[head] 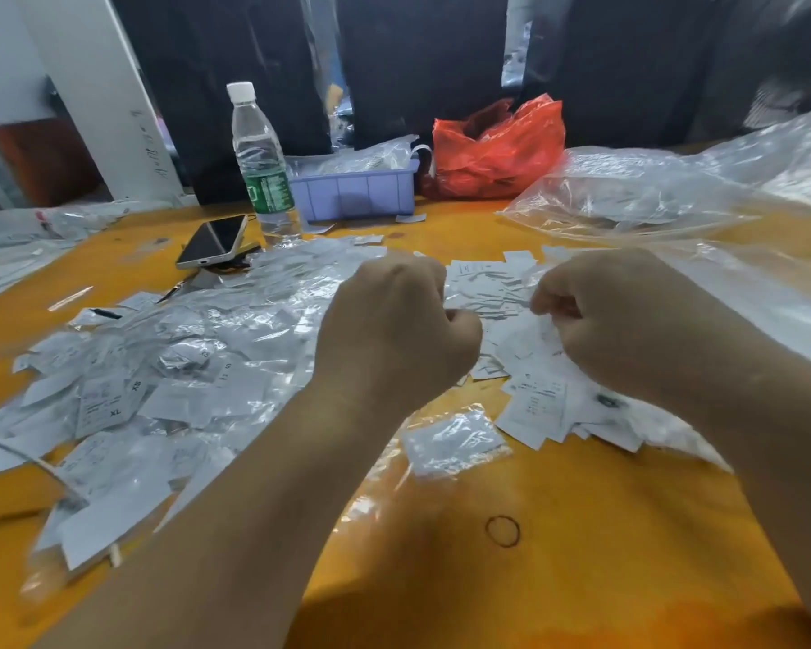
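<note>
My left hand (pixel 394 330) hovers over the middle of the orange table (pixel 581 555), its fingers curled into a fist with the thumb pressed on the forefinger. What it holds, if anything, is hidden. My right hand (pixel 605 316) is curled the same way a little to the right, and its fingertips pinch a thin pale piece that looks like a label. Under and between the hands lies a pile of white printed labels (pixel 534 405). A wide heap of labels in clear bags (pixel 169 381) spreads out to the left.
A small clear bag of labels (pixel 455 442) and a rubber band (pixel 502 531) lie near me. Further back stand a water bottle (pixel 261 166), a phone (pixel 214 241), a purple tray (pixel 357 194), a red plastic bag (pixel 497 147) and a large clear bag (pixel 666 189).
</note>
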The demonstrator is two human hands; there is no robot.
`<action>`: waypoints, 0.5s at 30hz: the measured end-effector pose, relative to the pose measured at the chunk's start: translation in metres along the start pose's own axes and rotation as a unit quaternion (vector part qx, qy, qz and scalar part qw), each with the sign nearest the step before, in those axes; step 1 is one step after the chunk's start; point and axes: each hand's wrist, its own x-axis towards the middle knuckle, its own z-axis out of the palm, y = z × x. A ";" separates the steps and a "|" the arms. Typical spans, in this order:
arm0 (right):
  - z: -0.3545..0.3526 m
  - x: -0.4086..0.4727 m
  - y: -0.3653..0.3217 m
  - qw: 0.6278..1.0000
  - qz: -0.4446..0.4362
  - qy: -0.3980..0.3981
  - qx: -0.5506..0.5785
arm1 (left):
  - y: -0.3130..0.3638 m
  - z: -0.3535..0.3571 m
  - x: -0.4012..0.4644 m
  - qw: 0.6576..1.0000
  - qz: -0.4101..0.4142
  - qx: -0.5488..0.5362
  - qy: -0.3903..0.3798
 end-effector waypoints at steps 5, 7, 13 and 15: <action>-0.013 -0.014 0.017 0.993 0.049 0.071 -0.076 | 0.028 0.021 0.001 0.999 0.030 0.041 -0.017; -0.008 -0.024 0.021 0.987 0.091 0.017 -0.131 | 0.033 0.030 -0.005 0.997 0.054 0.040 -0.030; 0.011 -0.038 0.019 0.977 0.108 -0.093 -0.158 | 0.026 0.039 -0.015 0.996 0.054 0.012 -0.076; 0.012 -0.037 0.016 0.971 0.124 -0.096 -0.180 | 0.025 0.040 -0.015 0.995 0.049 0.003 -0.089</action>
